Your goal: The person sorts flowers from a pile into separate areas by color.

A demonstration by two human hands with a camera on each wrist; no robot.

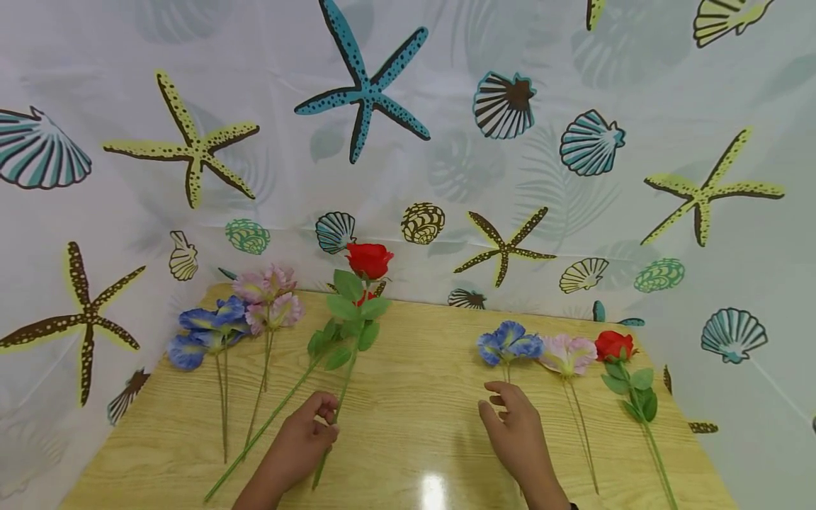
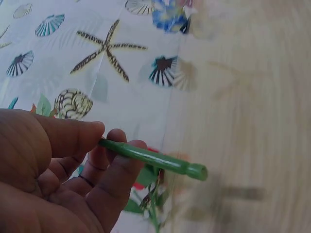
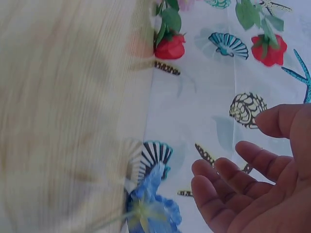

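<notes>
My left hand (image 1: 302, 439) pinches the green stem (image 2: 160, 160) of an artificial red rose (image 1: 370, 261) between thumb and fingers. The rose is tilted, its bloom standing above the table's back edge. Just behind it, a second red rose (image 1: 366, 297) is partly hidden, its stem slanting down under my left forearm. My right hand (image 1: 516, 428) is over the table's right half, fingers loosely bent and nothing in them. It is nearest a blue flower (image 1: 510, 343), whose stem it partly hides. In the right wrist view, that blue flower (image 3: 153, 208) is apart from the fingers (image 3: 214, 194).
Blue flowers (image 1: 217, 326) and pink flowers (image 1: 270, 297) lie at the table's left. A pink flower (image 1: 569, 354) and another red rose (image 1: 615, 346) lie to the right. Behind the wooden table (image 1: 421, 397) hangs a white cloth (image 1: 408, 184) printed with shells and starfish.
</notes>
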